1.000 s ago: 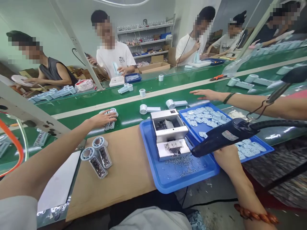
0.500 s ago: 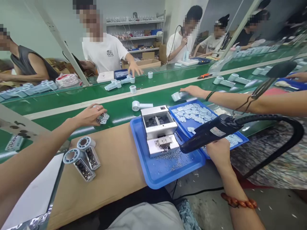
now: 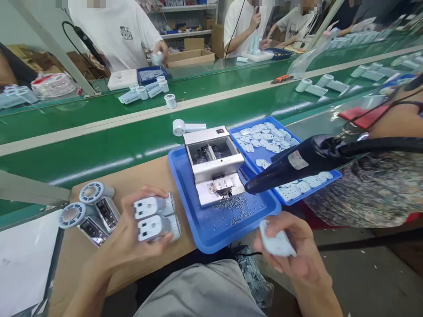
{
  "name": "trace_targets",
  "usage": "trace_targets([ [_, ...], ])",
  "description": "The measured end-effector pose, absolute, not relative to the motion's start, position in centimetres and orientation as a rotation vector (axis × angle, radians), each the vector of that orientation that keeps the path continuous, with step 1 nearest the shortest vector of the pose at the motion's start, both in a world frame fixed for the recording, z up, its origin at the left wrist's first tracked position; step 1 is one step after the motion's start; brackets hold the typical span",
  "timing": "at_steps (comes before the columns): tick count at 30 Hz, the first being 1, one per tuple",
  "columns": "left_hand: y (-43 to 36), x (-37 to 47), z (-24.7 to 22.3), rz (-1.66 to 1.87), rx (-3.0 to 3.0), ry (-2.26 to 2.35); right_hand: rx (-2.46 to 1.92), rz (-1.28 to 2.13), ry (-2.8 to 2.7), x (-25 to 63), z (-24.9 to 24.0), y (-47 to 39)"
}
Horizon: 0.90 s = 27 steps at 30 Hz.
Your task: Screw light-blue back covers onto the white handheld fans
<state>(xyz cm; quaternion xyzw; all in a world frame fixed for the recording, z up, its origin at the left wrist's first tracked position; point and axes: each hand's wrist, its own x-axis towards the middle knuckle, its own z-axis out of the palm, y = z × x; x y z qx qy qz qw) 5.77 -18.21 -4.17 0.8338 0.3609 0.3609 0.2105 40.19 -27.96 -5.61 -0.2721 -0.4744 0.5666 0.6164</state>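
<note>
My left hand (image 3: 132, 240) grips two pale blue handheld fan bodies (image 3: 155, 219) stacked side by side, held over the brown bench near its front edge. My right hand (image 3: 291, 251) holds a small pale blue plastic cover (image 3: 276, 241) low at the bench's front, below the blue tray. A dark electric screwdriver (image 3: 297, 163) hangs on its cable above the trays, just above my right hand. The white screw feeder box (image 3: 214, 165) stands in the blue tray (image 3: 211, 233) with loose screws scattered in front of it.
Two open fan bodies (image 3: 89, 211) lie on the bench at left. A second blue tray (image 3: 291, 193) holds several pale covers. The green conveyor (image 3: 99, 145) carries fan parts. Other people work across the belt, and a co-worker in patterned clothes sits at right.
My left hand has pulled back from the conveyor with two fan bodies. My right hand dropped from the screwdriver and now holds a cover. The co-worker's arm over the belt has withdrawn.
</note>
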Motion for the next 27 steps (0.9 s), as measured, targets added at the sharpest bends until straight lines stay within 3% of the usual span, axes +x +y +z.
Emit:
trace_targets([
  [4,-19.1,7.1,-6.0,0.998,2.155,1.019,-0.752,1.399,-1.103,36.6,-6.1,-27.0],
  [10,-20.6,9.1,-7.5,1.266,1.871,0.910,-0.821,1.386,-1.006,31.7,-3.8,-24.2],
  [19,-20.8,11.2,-9.2,1.386,1.700,0.741,-1.035,1.160,-1.737,29.3,0.5,-17.5],
  [27,-20.9,10.9,-9.4,1.398,1.784,0.714,-1.210,1.519,-1.635,29.3,0.5,-17.8],
])
